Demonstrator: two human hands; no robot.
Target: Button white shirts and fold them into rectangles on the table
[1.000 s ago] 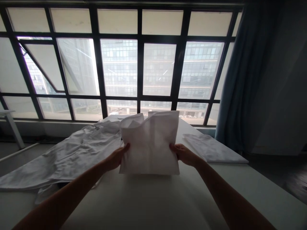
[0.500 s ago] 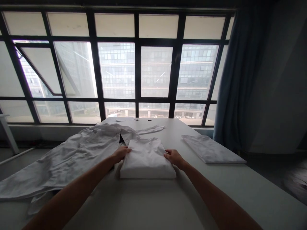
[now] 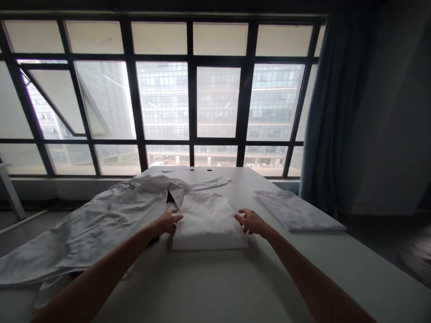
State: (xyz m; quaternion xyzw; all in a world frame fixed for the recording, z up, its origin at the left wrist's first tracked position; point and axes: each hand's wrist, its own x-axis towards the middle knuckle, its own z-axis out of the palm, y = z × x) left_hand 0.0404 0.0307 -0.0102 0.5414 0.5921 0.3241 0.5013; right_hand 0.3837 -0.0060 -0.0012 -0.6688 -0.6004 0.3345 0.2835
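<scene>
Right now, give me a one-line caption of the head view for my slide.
Left hand and right hand flank a folded white garment on a table, beside a rumpled white coat.

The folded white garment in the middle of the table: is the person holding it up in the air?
No, the folded white garment lies flat on the white table, with the left hand and right hand at its sides.

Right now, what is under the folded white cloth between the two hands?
The folded white cloth sits on the white table. Its left edge meets the spread white coat; whether the coat runs beneath it is hidden.
</scene>
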